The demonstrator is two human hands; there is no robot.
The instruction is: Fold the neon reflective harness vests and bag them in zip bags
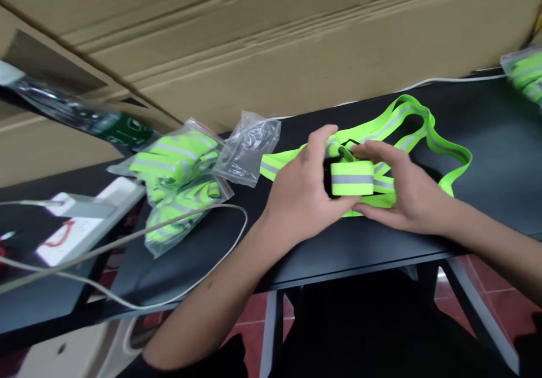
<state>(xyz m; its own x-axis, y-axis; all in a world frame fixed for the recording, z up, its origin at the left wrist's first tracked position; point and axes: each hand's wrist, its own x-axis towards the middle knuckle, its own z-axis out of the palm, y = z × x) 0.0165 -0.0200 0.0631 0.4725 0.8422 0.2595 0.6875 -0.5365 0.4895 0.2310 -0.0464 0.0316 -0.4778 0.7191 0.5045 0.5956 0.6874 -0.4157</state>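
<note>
A neon yellow-green reflective strap (352, 179) with a grey stripe is partly gathered into a flat folded bundle. My left hand (302, 191) is closed around the left side of this bundle, thumb below and fingers above. From the right, my right hand (409, 194) curves around the same strap, fingertips at its top edge and thumb near its lower edge. Loose loops of the strap spread over the black table (495, 157) behind and to the right of my right hand. A dark piece, perhaps a buckle, shows between my fingers, mostly hidden.
Left of my hands lie clear bags (173, 157) of similar straps and a crumpled plastic bag (249, 146). A white power strip (91, 220) and a looping cable (212, 270) are further left. Cardboard (296, 44) stands behind. Another bagged strap (529, 75) sits far right.
</note>
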